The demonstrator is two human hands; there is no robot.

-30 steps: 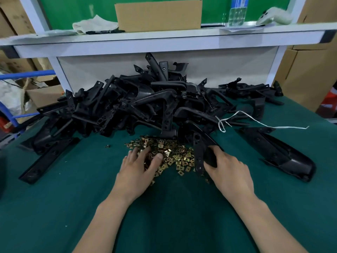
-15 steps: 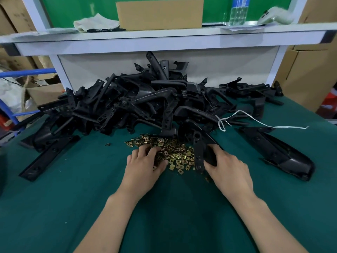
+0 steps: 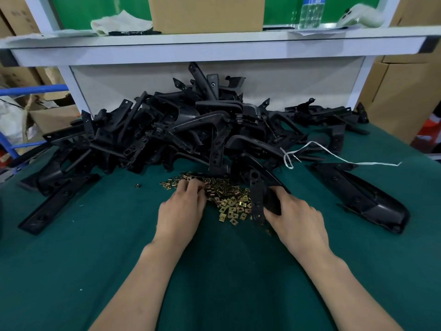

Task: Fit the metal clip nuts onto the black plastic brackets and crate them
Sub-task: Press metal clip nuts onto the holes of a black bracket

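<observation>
While steadying a black plastic bracket (image 3: 256, 197) on edge on the green table (image 3: 95, 259), wraps right grip (image 3: 296, 218) firmly round its near end, probably so the holed strip faces the brass clip nuts (image 3: 229, 201) just beside it. Digs left grip (image 3: 181, 206) into that pile, fingertips curled down among the nuts; cannot tell whether one is pinched. Has nuts lying between both grips, likely for short reaches. Leaves heap of unfitted brackets (image 3: 179, 130) behind the pile, near enough to draw from next
</observation>
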